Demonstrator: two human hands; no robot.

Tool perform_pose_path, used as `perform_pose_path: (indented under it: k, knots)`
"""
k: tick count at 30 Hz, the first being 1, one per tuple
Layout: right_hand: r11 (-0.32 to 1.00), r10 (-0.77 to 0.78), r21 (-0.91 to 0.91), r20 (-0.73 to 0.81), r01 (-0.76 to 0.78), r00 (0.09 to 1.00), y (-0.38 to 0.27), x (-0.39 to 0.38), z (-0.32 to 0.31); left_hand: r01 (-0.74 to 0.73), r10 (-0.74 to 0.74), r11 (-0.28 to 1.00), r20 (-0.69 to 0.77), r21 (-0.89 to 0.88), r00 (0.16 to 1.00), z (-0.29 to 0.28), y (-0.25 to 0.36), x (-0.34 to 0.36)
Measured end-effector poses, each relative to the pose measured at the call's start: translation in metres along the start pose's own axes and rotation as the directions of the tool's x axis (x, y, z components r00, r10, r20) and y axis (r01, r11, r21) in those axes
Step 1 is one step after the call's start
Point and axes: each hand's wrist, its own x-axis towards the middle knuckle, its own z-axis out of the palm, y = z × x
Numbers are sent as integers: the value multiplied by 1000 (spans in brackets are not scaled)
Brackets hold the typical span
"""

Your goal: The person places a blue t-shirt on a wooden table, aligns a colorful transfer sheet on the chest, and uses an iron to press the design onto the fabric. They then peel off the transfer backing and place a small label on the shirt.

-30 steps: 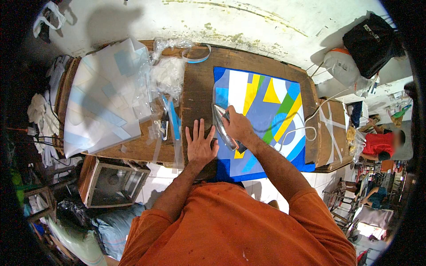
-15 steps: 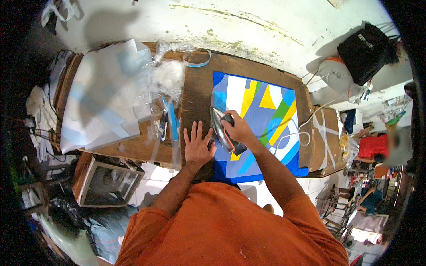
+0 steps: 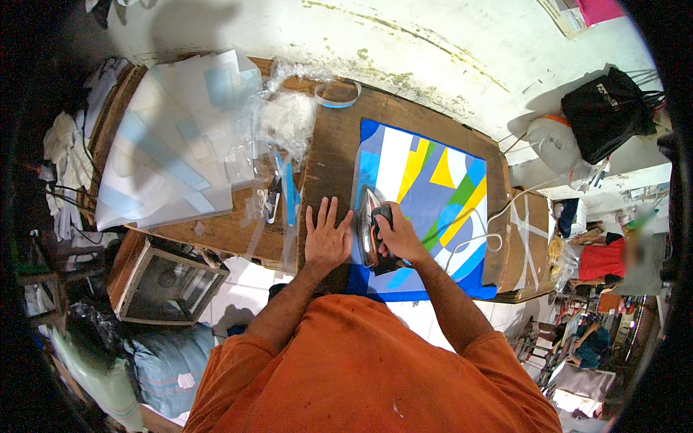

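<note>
My right hand (image 3: 395,234) is closed round the handle of a clothes iron (image 3: 369,225), whose pointed tip faces the wall. The iron rests on the left edge of a flat, patterned sheet (image 3: 415,195) in blue, white, yellow and green, which seems to be under a clear film. A bright blue cloth (image 3: 473,284) shows beneath it at the corners. My left hand (image 3: 328,237) lies flat with fingers spread on the brown board, its thumb side close to the sheet's left edge. The iron's soleplate is hidden.
A white cord (image 3: 494,237) loops over the sheet's right side. Left of the board lie scissors (image 3: 272,205), blue strips (image 3: 290,189), crumpled clear plastic (image 3: 281,123) and a stack of translucent sheets (image 3: 164,144). A box-framed speaker (image 3: 170,281) stands below. Another person in red (image 3: 600,258) is far right.
The iron in my right hand has turned more upright in view and slid slightly nearer me along the sheet's left edge. My left hand stays flat. The whole view has shifted a little.
</note>
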Motion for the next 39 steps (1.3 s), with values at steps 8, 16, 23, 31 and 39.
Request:
perform_pose_path:
  k: [8, 16, 23, 31, 39]
  knots:
    - [976, -181, -140, -90, 167, 979, 10, 15, 7, 4, -5, 1000, -22, -22, 1000, -1, 0, 0]
    - [993, -106, -56, -90, 101, 990, -4, 12, 5, 12, -13, 999, -7, -40, 1000, -6, 2, 1]
    - [967, -243, -130, -207, 219, 948, 12, 42, 14, 10, -9, 1000, 25, -26, 1000, -6, 1, 2]
    - [904, -345, -357, -289, 234, 893, 34, 66, 21, 25, -23, 999, 65, -22, 998, -7, 3, 2]
    - [917, -254, -375, -279, 139, 926, 16, 107, 0, 14, -14, 1000, 55, 0, 998, -2, 1, 3]
